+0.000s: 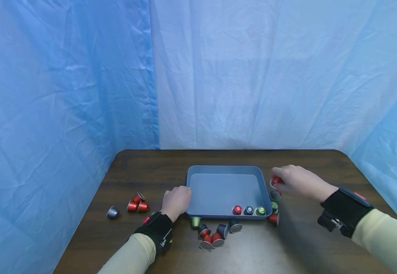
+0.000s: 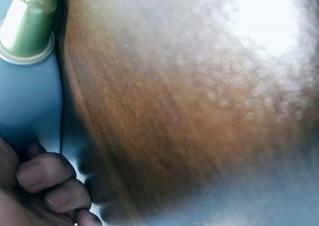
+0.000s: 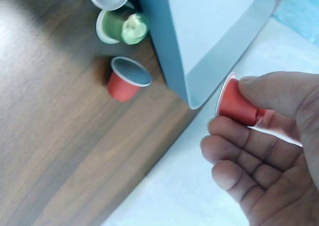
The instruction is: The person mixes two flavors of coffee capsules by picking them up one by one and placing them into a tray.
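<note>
My right hand [image 1: 293,180] pinches a red coffee capsule [image 3: 237,102] between thumb and fingers, beside the right wall of a shallow blue-grey tray [image 1: 224,190]. At the tray's left side, my left hand [image 1: 177,202] grips the edge with curled fingers [image 2: 45,173]. Inside the tray, along its front wall, sit a red capsule [image 1: 237,210], a dark blue capsule [image 1: 248,210] and a green capsule [image 1: 260,211]. Outside the front wall, near my left hand, stands another green capsule [image 1: 195,222].
Several red and dark capsules [image 1: 212,241] lie in front of the tray. More capsules [image 1: 274,206] line its right wall. Off to the left are three red capsules [image 1: 138,203] and one dark capsule [image 1: 112,212]. Blue cloth [image 1: 219,76] hangs behind the wooden table [image 1: 140,163].
</note>
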`<state>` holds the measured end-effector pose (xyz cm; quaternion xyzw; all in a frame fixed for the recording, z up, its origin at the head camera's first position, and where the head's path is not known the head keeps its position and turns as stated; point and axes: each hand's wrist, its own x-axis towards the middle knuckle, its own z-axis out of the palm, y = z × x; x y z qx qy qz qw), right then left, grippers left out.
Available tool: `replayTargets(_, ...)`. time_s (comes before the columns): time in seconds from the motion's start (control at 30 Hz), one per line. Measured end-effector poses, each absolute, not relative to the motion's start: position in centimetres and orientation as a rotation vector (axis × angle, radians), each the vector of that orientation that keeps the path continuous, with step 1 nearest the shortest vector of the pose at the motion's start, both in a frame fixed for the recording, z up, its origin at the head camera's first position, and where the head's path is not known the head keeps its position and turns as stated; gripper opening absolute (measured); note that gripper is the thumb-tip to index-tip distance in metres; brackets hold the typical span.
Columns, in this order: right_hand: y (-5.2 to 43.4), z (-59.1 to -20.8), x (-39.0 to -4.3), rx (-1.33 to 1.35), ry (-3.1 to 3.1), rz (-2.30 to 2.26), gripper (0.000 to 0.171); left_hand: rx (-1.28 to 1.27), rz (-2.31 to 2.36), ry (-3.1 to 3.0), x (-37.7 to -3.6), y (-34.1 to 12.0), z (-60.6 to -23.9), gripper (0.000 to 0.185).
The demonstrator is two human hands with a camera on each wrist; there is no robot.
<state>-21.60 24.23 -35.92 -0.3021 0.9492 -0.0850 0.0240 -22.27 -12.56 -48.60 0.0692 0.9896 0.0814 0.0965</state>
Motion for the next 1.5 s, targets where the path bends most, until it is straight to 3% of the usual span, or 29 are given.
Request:
replayTargets(0.5,21.4,-35.7,-21.9,-1.019,2.899,-0.269,0.018,0.115,0.343,2.915,-22.2,-12.7,-48.6,0.022)
replayTargets(1.1,17.5,-36.3,-22.0,-1.020,2.804,-0.283,0.015,0.193,0.226,2.924,-22.1,-12.9,-48.1,0.018)
replayTargets(1.5,14.6,-37.7,-21.6,-1.185,2.744,-0.292,0.013,0.137,0.370,2.980,-22.0,-13.1,-48.4,0.031)
